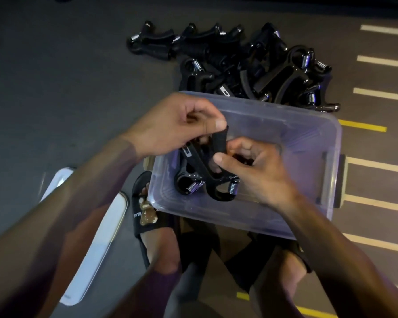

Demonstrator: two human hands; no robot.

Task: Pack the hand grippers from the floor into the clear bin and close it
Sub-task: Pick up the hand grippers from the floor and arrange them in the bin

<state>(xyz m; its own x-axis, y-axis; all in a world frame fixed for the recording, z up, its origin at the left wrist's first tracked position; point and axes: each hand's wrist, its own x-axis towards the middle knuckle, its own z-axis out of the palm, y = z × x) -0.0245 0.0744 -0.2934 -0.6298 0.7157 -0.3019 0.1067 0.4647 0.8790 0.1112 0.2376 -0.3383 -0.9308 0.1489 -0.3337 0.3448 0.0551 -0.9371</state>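
Observation:
A clear plastic bin (308,143) stands open on the dark floor in front of me. Over its near left corner, both hands hold black hand grippers with steel springs. My left hand (177,125) pinches the top of a handle of one hand gripper (218,154). My right hand (257,171) grips the same gripper from the right side. A second hand gripper (189,182) lies just below and left, inside the bin. A pile of several black hand grippers (251,65) lies on the floor beyond the bin's far edge.
The bin's white lid (97,244) lies on the floor at the left, beside my foot in a black slide sandal (145,216). White and yellow floor stripes (381,166) run along the right. My knees are below the bin.

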